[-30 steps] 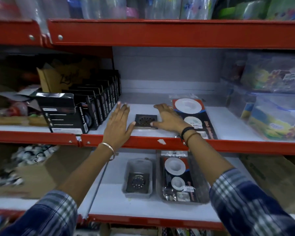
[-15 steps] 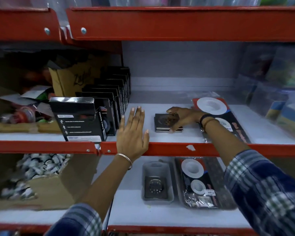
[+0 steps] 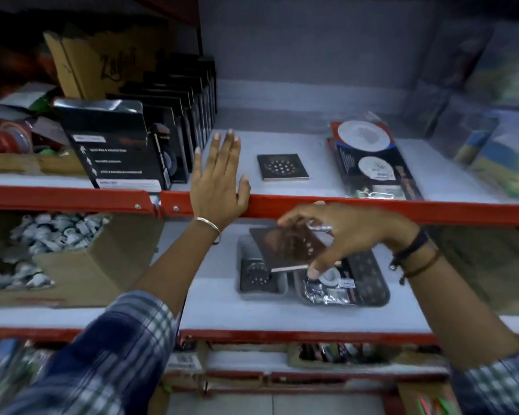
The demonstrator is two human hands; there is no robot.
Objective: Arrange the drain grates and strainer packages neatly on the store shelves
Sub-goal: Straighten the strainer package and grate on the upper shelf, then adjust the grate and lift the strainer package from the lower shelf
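Observation:
A dark square drain grate [image 3: 283, 167] lies flat on the upper white shelf [image 3: 282, 190]. Right of it lies a strainer package [image 3: 369, 157] with two white round strainers. My left hand [image 3: 218, 182] rests flat, fingers spread, on the shelf's red front edge, left of that grate. My right hand [image 3: 339, 235] is lower, in front of the lower shelf, gripping a second square grate [image 3: 285, 245] tilted by its edges. Beneath it a grey tray [image 3: 246, 290] holds another grate [image 3: 254, 272], and a second tray [image 3: 372, 283] holds a strainer package, partly hidden by my hand.
A row of upright black boxes [image 3: 123, 145] stands left of my left hand, with a cardboard box [image 3: 102, 61] behind. A carton of small white fittings [image 3: 42, 244] sits at lower left. Blurred plastic-wrapped goods [image 3: 498, 139] fill the upper shelf's right side.
My right hand has left the grate on the upper shelf and dropped to the lower shelf, where it now holds another grate. The left hand has stayed on the shelf edge. The view has tilted down.

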